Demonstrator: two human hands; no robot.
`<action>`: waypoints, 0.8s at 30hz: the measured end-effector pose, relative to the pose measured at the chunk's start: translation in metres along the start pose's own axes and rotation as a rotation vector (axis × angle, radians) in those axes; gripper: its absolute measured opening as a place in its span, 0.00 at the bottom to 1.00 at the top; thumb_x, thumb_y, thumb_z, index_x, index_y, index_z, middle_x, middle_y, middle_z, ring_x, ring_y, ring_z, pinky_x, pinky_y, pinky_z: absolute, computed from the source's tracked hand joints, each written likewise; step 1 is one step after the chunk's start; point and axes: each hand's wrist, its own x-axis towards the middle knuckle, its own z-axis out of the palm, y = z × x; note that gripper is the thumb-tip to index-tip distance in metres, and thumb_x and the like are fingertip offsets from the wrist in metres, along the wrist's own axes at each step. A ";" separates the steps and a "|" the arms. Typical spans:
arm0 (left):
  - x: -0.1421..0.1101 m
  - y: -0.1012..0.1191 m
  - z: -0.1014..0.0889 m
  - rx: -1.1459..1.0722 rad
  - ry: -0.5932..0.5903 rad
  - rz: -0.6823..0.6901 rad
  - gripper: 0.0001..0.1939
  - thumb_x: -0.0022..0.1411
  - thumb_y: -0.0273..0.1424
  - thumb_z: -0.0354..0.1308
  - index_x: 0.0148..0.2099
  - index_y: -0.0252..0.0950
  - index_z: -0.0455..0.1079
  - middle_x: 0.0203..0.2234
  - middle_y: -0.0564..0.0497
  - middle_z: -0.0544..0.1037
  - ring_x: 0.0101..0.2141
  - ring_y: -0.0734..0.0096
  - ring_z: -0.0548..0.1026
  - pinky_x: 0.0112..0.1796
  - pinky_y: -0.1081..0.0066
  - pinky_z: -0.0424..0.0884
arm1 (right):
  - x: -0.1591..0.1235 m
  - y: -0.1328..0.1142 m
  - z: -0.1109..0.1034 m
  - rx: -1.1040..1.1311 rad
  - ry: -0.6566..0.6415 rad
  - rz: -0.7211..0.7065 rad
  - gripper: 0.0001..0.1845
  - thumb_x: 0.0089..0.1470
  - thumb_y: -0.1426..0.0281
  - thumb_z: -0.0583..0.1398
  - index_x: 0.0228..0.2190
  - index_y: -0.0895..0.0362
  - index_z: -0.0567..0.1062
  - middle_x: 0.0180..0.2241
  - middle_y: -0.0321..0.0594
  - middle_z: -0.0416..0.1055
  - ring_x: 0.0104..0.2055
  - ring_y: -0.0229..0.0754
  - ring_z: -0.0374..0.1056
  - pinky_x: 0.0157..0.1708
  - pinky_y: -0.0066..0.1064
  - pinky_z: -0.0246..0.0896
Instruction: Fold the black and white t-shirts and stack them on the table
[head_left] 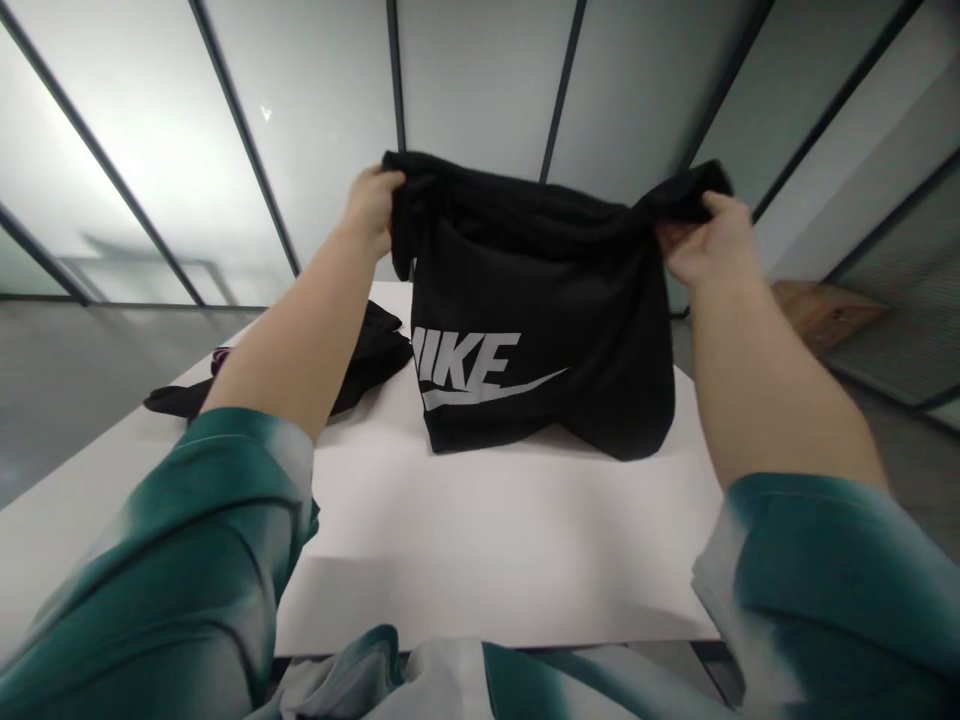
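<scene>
A black garment (540, 300) with a white NIKE print and swoosh hangs between my raised hands, above the far part of the white table. Its kind I cannot make out, since the cloth is folded over along the top. My left hand (373, 208) is closed on its upper left corner, where a short flap dangles. At the upper right corner my right hand (709, 240) grips the cloth, fingers behind and thumb in front. The top edge sags a little between them. The garment's lower edge hangs just over the tabletop; whether it touches I cannot tell.
On the white table (480, 540), other dark clothes (375, 360) lie at the left, partly behind my left forearm. Frosted glass panels (480, 80) with dark frames stand beyond the table. A brown wooden object (829, 315) is on the right, past my right arm.
</scene>
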 end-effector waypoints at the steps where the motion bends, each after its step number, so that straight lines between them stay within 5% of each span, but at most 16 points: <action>1: -0.009 -0.018 0.009 0.095 -0.028 0.004 0.18 0.68 0.25 0.46 0.59 0.32 0.57 0.51 0.45 0.74 0.50 0.65 0.72 0.51 0.61 0.70 | -0.016 0.011 0.012 0.041 -0.081 0.167 0.19 0.66 0.66 0.44 0.37 0.60 0.71 0.35 0.49 0.74 0.40 0.42 0.71 0.42 0.40 0.69; 3: -0.035 -0.058 0.024 0.359 -0.082 0.013 0.24 0.62 0.29 0.56 0.60 0.34 0.59 0.52 0.43 0.73 0.56 0.56 0.69 0.54 0.58 0.67 | -0.055 0.035 0.033 -0.020 -0.218 0.416 0.17 0.63 0.61 0.50 0.42 0.58 0.71 0.37 0.47 0.75 0.37 0.44 0.73 0.41 0.40 0.70; 6: -0.090 -0.112 0.040 0.791 -0.159 0.033 0.29 0.57 0.31 0.60 0.60 0.29 0.62 0.57 0.35 0.69 0.60 0.47 0.63 0.59 0.54 0.60 | -0.118 0.066 0.051 -0.322 -0.361 0.497 0.22 0.53 0.63 0.60 0.50 0.53 0.70 0.39 0.44 0.77 0.37 0.47 0.74 0.40 0.40 0.70; 10: -0.169 -0.149 0.045 1.058 -0.390 0.121 0.18 0.63 0.40 0.53 0.48 0.32 0.71 0.46 0.37 0.75 0.51 0.49 0.70 0.53 0.55 0.65 | -0.188 0.080 0.047 -0.651 -0.674 0.264 0.17 0.54 0.66 0.58 0.45 0.55 0.75 0.43 0.46 0.77 0.44 0.49 0.72 0.48 0.40 0.66; 13: -0.208 -0.153 0.036 1.085 -0.540 0.150 0.23 0.67 0.48 0.46 0.44 0.35 0.73 0.40 0.41 0.76 0.46 0.52 0.73 0.49 0.58 0.67 | -0.219 0.071 0.026 -0.807 -0.752 0.045 0.13 0.58 0.62 0.55 0.35 0.55 0.77 0.39 0.47 0.77 0.44 0.51 0.72 0.46 0.40 0.66; 17: -0.223 -0.152 0.018 1.128 -0.709 0.089 0.36 0.64 0.58 0.43 0.57 0.36 0.71 0.54 0.38 0.73 0.54 0.49 0.70 0.54 0.56 0.63 | -0.243 0.058 -0.003 -0.893 -0.847 0.086 0.24 0.60 0.50 0.52 0.37 0.54 0.79 0.37 0.48 0.77 0.40 0.53 0.73 0.42 0.43 0.68; 20: -0.216 -0.160 0.005 1.148 -0.777 0.024 0.46 0.59 0.63 0.46 0.67 0.35 0.61 0.66 0.35 0.60 0.64 0.45 0.59 0.61 0.52 0.51 | -0.257 0.061 -0.012 -0.880 -0.984 0.134 0.33 0.58 0.43 0.52 0.49 0.54 0.77 0.50 0.52 0.74 0.52 0.58 0.70 0.53 0.47 0.65; 24: -0.190 -0.176 -0.006 1.153 -0.771 -0.009 0.48 0.58 0.63 0.48 0.70 0.35 0.55 0.69 0.35 0.55 0.67 0.46 0.52 0.63 0.52 0.46 | -0.265 0.080 0.000 -0.875 -1.034 0.111 0.42 0.56 0.40 0.52 0.62 0.54 0.67 0.65 0.51 0.59 0.68 0.61 0.51 0.65 0.51 0.49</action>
